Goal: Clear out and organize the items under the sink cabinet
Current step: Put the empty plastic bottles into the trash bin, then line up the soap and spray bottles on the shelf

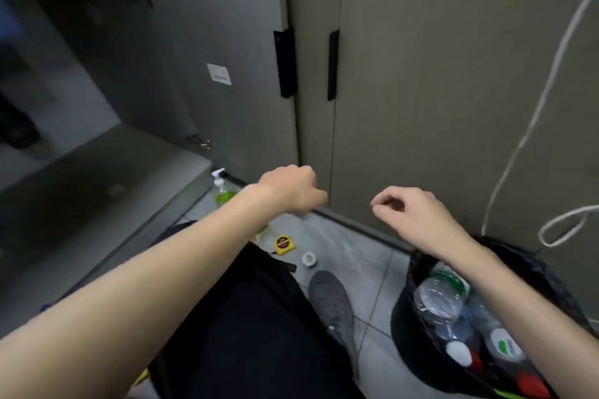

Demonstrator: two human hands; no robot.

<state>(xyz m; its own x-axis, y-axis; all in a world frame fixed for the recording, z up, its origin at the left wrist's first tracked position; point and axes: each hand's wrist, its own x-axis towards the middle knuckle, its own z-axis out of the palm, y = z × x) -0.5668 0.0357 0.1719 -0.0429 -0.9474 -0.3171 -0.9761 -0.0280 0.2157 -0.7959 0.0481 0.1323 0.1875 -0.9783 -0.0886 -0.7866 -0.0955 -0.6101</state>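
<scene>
Head view: left hand point(291, 186) out in front of the closed cabinet doors, fingers curled into a loose fist, nothing visible in it. Right hand point(411, 210) just beside it to the right, fingers curled with thumb and fingertip pinched together; cannot tell whether anything is pinched. Both hands low, near the base of the grey cabinet doors point(421, 74), apart from them. Two black vertical handles point(333, 65) meet at the door seam. Left door swung open point(194, 42), white label on its inner face, hinges visible.

On the tiled floor point(350, 249): clear pump bottle point(222, 189) with green liquid and white pump, upright by the open cabinet edge. Yellow tape measure point(284, 244) lying flat near the knee; small white roll point(309, 258) just beside it. Black-lined bin point(411, 334) at right under the right forearm, holding crushed clear plastic bottles point(444, 298) with green labels and white caps. Grey shoe point(330, 298) between tape measure and bin. White cable point(531, 126) hanging down the right door.
</scene>
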